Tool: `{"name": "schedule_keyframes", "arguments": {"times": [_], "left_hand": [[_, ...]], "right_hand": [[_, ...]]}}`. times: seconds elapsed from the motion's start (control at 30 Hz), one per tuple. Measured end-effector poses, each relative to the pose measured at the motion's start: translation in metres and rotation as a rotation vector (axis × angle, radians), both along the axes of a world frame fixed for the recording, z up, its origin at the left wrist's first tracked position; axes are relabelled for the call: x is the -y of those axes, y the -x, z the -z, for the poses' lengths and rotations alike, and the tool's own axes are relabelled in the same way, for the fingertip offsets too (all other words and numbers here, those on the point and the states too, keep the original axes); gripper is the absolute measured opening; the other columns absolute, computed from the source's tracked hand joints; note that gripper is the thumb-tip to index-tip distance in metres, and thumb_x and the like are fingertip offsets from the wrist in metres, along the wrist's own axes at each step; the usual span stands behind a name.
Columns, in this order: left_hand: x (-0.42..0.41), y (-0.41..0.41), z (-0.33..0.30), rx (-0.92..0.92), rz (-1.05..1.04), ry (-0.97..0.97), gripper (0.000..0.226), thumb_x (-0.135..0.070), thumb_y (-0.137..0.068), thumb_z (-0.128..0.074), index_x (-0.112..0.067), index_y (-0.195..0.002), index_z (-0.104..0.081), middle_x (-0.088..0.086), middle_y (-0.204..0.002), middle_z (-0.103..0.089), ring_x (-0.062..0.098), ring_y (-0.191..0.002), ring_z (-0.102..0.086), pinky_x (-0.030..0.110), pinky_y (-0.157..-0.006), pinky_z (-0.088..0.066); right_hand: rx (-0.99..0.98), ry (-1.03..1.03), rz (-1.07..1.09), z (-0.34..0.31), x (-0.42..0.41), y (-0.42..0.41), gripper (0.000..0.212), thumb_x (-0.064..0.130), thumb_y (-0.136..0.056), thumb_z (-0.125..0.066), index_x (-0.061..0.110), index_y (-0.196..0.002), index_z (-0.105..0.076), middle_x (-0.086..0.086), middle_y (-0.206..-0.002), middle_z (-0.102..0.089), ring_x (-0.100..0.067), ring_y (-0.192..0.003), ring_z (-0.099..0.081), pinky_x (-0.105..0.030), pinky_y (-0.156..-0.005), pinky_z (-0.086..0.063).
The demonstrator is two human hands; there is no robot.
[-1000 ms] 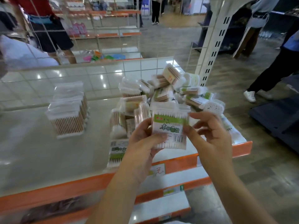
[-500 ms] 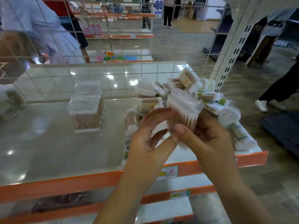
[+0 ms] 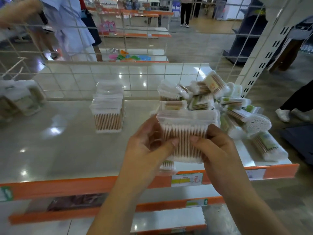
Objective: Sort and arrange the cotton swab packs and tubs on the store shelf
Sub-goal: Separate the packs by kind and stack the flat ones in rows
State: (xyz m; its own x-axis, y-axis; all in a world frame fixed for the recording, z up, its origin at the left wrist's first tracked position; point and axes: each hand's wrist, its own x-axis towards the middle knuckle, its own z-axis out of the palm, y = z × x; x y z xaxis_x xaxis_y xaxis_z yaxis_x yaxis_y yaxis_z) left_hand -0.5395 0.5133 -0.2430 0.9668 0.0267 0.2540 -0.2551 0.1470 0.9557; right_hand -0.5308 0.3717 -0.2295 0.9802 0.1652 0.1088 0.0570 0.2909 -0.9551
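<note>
Both hands hold one clear pack of wooden cotton swabs (image 3: 184, 133) upright above the shelf's front edge, its plain side facing me. My left hand (image 3: 149, 146) grips its left side with the thumb across the front. My right hand (image 3: 215, 150) grips its right side, thumb also on the front. Behind it lies a loose heap of swab packs (image 3: 203, 97) with green labels, plus a round tub (image 3: 257, 123) at the right. A neat row of upright packs (image 3: 108, 111) stands in the middle of the shelf.
The grey shelf (image 3: 59, 146) has an orange front rail (image 3: 67, 185) with a price tag (image 3: 187, 179). A wire grid (image 3: 118, 78) backs it. More packs (image 3: 20, 97) sit at far left. People stand in the aisle beyond. A white upright post (image 3: 264, 55) rises at right.
The pack has been turned from its green label side to its plain side and now stands upright between both hands. My view has shifted left, so the shelf's left end shows.
</note>
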Motion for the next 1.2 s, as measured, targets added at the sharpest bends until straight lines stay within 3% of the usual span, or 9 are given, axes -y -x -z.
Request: {"name": "schedule_keyframes", "arguments": {"times": [0.13,0.23,0.4,0.5,0.63,0.77,0.93,1.03,1.2], "left_hand": [[-0.023,0.001,0.003,-0.018,-0.082,-0.014,0.039,-0.009,-0.062,-0.072,-0.033,-0.092,-0.07,-0.005,-0.083,-0.07,0.007,-0.077,-0.066,0.017,-0.064,-0.05],[-0.048,0.001,0.005,-0.04,-0.176,-0.068,0.038,0.0,-0.064,-0.076,-0.026,-0.09,-0.068,-0.003,-0.077,-0.07,0.005,-0.072,-0.066,0.015,-0.06,-0.049],[-0.101,-0.006,0.014,-0.069,-0.344,-0.202,0.035,0.006,-0.069,-0.074,-0.025,-0.083,-0.066,-0.006,-0.073,-0.07,0.006,-0.07,-0.066,0.018,-0.059,-0.05],[-0.126,-0.014,0.024,-0.098,-0.423,-0.265,0.039,0.01,-0.072,-0.069,-0.027,-0.081,-0.065,-0.013,-0.069,-0.069,0.001,-0.065,-0.064,0.015,-0.057,-0.049],[-0.143,-0.03,0.039,-0.137,-0.505,-0.366,0.041,0.007,-0.072,-0.069,-0.031,-0.084,-0.061,-0.02,-0.067,-0.066,-0.01,-0.063,-0.06,0.013,-0.064,-0.051],[-0.15,-0.04,0.053,-0.142,-0.531,-0.347,0.055,0.007,-0.073,-0.069,-0.026,-0.115,-0.055,-0.017,-0.085,-0.064,-0.012,-0.069,-0.06,0.014,-0.072,-0.051],[-0.151,-0.054,0.067,-0.124,-0.518,-0.358,0.034,-0.001,-0.077,-0.069,-0.017,-0.106,-0.065,-0.002,-0.098,-0.069,0.011,-0.091,-0.065,0.027,-0.081,-0.053],[-0.15,-0.061,0.073,-0.1,-0.604,-0.458,0.034,-0.006,-0.077,-0.07,-0.015,-0.108,-0.063,0.003,-0.106,-0.061,0.015,-0.094,-0.059,0.021,-0.079,-0.047],[-0.145,-0.063,0.08,-0.121,-0.637,-0.472,0.033,-0.015,-0.08,-0.068,-0.019,-0.108,-0.053,0.005,-0.108,-0.058,0.017,-0.092,-0.056,0.034,-0.08,-0.049]], "right_hand": [[-0.011,0.077,-0.054,0.0,-0.016,-0.003,0.024,-0.002,-0.076,-0.06,0.019,-0.08,-0.072,0.003,-0.073,-0.07,-0.01,-0.072,-0.067,-0.017,-0.061,-0.051],[0.037,0.29,-0.042,0.003,-0.029,-0.007,0.023,-0.008,-0.083,-0.058,0.013,-0.085,-0.066,0.006,-0.071,-0.068,-0.006,-0.069,-0.064,-0.014,-0.062,-0.049],[0.4,1.084,-0.086,0.014,-0.049,-0.014,0.032,0.03,-0.09,-0.055,0.029,-0.121,-0.057,0.015,-0.11,-0.058,0.005,-0.094,-0.052,-0.002,-0.081,-0.035],[0.472,1.299,-0.174,0.013,-0.063,-0.012,0.054,0.046,-0.084,-0.034,0.026,-0.132,-0.049,0.007,-0.128,-0.053,-0.01,-0.115,-0.049,-0.019,-0.092,-0.035],[0.495,1.363,-0.217,0.018,-0.075,-0.011,0.057,0.045,-0.085,-0.031,0.023,-0.134,-0.047,0.005,-0.133,-0.05,-0.014,-0.12,-0.046,-0.021,-0.095,-0.034],[0.432,1.313,-0.283,0.019,-0.077,-0.007,0.053,0.049,-0.088,-0.034,0.03,-0.137,-0.041,0.012,-0.142,-0.04,-0.003,-0.13,-0.032,-0.011,-0.099,-0.021],[0.416,1.298,-0.3,0.019,-0.074,-0.003,0.043,0.038,-0.095,-0.044,0.033,-0.137,-0.039,0.016,-0.144,-0.035,0.003,-0.132,-0.024,0.004,-0.091,-0.005],[0.404,1.292,-0.301,0.022,-0.072,-0.002,0.043,0.037,-0.095,-0.044,0.032,-0.137,-0.04,0.015,-0.144,-0.036,0.003,-0.132,-0.024,-0.002,-0.098,-0.011],[0.389,1.319,-0.296,0.028,-0.07,-0.001,0.044,0.041,-0.096,-0.04,0.035,-0.139,-0.035,0.018,-0.146,-0.031,0.003,-0.134,-0.02,-0.009,-0.101,-0.013]]}}
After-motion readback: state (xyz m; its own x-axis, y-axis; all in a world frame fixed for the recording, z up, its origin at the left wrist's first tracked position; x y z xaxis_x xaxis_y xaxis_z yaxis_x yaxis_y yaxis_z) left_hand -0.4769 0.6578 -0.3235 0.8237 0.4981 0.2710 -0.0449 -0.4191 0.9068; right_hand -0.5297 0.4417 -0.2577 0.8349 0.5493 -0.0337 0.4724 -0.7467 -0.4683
